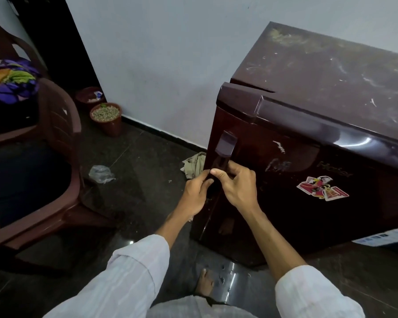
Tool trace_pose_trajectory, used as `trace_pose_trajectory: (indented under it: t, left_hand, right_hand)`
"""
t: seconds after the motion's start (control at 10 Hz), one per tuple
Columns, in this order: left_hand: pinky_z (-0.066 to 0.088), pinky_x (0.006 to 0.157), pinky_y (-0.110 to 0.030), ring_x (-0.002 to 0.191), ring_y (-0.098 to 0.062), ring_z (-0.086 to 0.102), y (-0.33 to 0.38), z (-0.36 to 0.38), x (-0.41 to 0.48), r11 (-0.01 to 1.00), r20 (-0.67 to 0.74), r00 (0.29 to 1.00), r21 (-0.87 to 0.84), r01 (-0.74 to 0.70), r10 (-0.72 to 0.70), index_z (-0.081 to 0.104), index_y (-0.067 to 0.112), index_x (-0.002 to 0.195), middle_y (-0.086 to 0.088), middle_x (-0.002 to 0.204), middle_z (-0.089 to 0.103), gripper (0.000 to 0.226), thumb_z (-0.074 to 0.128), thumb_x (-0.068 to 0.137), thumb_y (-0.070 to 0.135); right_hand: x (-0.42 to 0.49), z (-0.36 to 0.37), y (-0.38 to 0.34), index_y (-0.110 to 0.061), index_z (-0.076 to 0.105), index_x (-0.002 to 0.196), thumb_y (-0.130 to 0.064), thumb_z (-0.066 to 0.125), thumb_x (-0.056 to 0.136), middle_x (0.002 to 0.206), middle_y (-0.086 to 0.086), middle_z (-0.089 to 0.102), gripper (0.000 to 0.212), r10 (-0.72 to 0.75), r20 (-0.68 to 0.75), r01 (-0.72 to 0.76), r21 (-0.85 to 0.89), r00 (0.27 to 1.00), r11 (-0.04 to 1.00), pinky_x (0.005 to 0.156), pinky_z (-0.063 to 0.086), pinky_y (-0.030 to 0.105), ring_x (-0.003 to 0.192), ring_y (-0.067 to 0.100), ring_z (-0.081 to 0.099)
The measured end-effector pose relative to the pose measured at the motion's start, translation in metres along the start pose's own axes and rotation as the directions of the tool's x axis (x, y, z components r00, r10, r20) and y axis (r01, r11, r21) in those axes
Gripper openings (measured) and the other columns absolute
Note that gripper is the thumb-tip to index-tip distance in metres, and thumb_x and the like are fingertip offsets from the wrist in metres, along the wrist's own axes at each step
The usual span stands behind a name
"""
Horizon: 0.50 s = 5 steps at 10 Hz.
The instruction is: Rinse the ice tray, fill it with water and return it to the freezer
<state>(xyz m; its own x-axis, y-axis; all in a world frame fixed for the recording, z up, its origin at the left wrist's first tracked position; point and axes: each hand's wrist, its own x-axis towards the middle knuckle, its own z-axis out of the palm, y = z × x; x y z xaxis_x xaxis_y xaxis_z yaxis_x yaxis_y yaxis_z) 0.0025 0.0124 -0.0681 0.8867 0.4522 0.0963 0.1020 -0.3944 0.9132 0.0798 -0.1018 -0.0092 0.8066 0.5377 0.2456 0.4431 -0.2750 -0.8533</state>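
Evidently the ice tray is out of sight, presumably inside the fridge (331,72), so its handling is a guess: light and stiff when empty, sloshing and spill-prone once filled, best carried level by both ends. Both hands are on the handle (225,145) at the left edge of the door (285,180): the left hand (197,191) curls round its outer side, the right hand (237,187) pinches it between thumb and fingers. The door likely swings toward the person; a chair (62,134) stands to the left, and a cloth (193,164) and plastic bag (101,173) lie on the floor nearby.
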Motion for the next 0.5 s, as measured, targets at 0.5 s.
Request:
trace_pose_trajectory:
  t: [0.5]
  left_hand:
    - [0.053,0.09,-0.019,0.107,-0.014,0.066,-0.005,-0.005,-0.007,0.998,0.003,0.998,-0.002,-0.069,0.069,0.059,0.009,0.134,-0.001,0.115,0.069,0.032,0.051,0.103,0.014]
  right_hand:
    - [-0.021,0.022,-0.018,-0.016,0.072,0.098,-0.023,0.068,0.095,0.084,-0.013,0.072,0.008,0.063,-0.176,-0.059,0.029,0.982,0.998,0.07,0.056,0.017,0.079,0.001,0.071]
